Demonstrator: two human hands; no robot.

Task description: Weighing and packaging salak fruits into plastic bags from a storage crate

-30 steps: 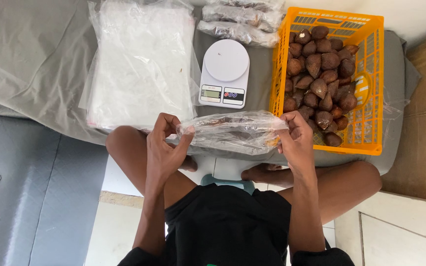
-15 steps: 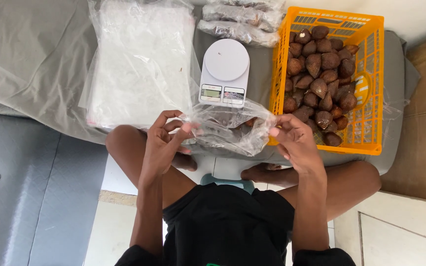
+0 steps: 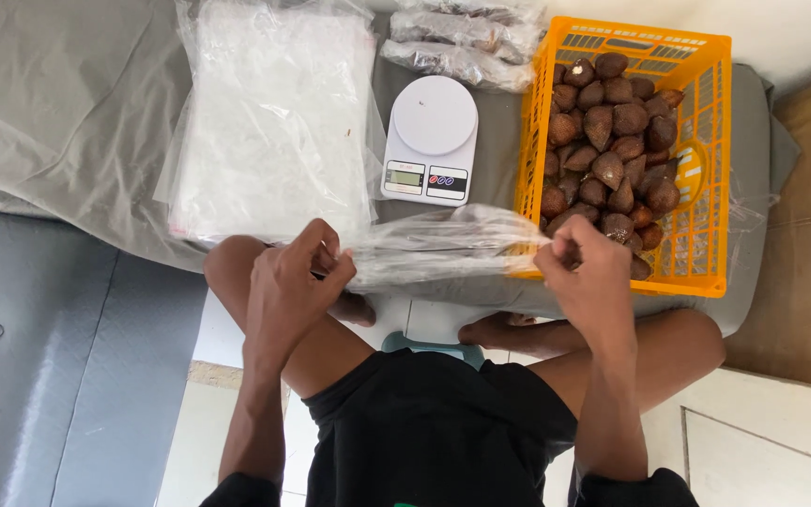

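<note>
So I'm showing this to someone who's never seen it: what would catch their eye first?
Probably the orange crate at upper right, heaped with brown scaly fruit. Next, the clear plastic bag stretched between the left hand and right hand at centre, with a white kitchen scale just beyond it.

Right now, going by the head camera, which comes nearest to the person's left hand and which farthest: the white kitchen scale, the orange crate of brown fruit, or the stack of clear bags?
From the left hand, which pinches one end of a clear plastic bag:
1. Stack of clear bags, just above the hand, on the left.
2. White kitchen scale, up and towards the middle.
3. Orange crate of brown fruit, far across on the right.
</note>
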